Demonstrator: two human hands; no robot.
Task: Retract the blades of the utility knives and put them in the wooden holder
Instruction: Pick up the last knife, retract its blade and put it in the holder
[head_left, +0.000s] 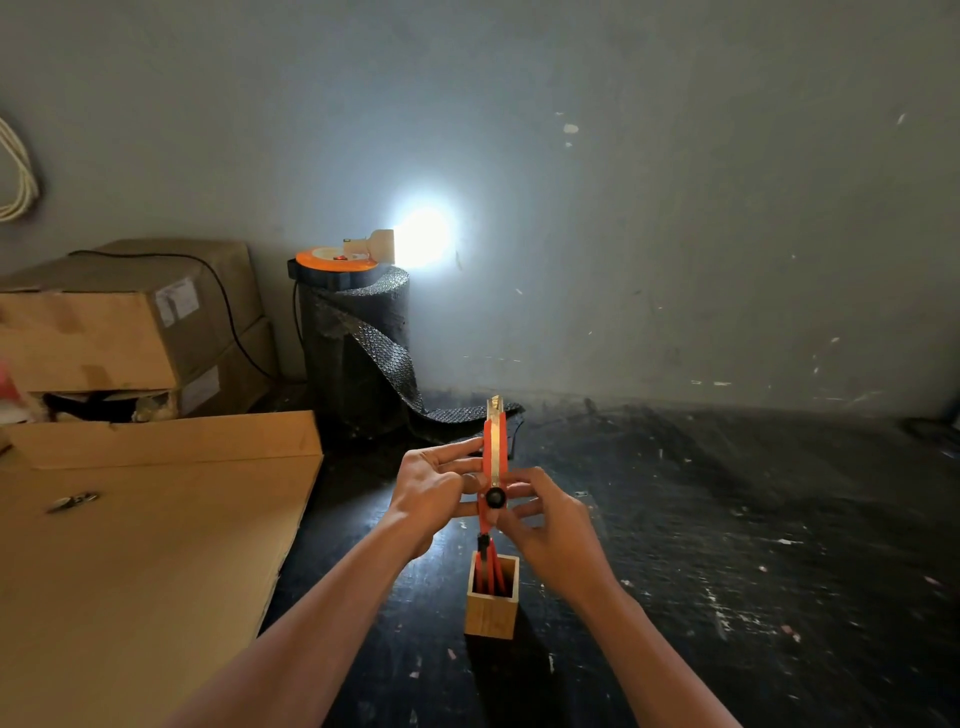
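I hold an orange utility knife (494, 457) upright above the floor, its metal blade tip sticking out at the top. My left hand (434, 491) grips its left side with fingers along the body. My right hand (545, 519) holds the lower part, thumb near the black locking wheel. Just below stands the square wooden holder (492, 605), which contains other orange utility knives, handles upward.
A large flat sheet of cardboard (145, 545) lies at the left with a small metal object on it. Stacked cardboard boxes (124, 322) stand behind it. A roll of black bubble wrap (358, 343) with an orange reel and a bright lamp stands by the wall.
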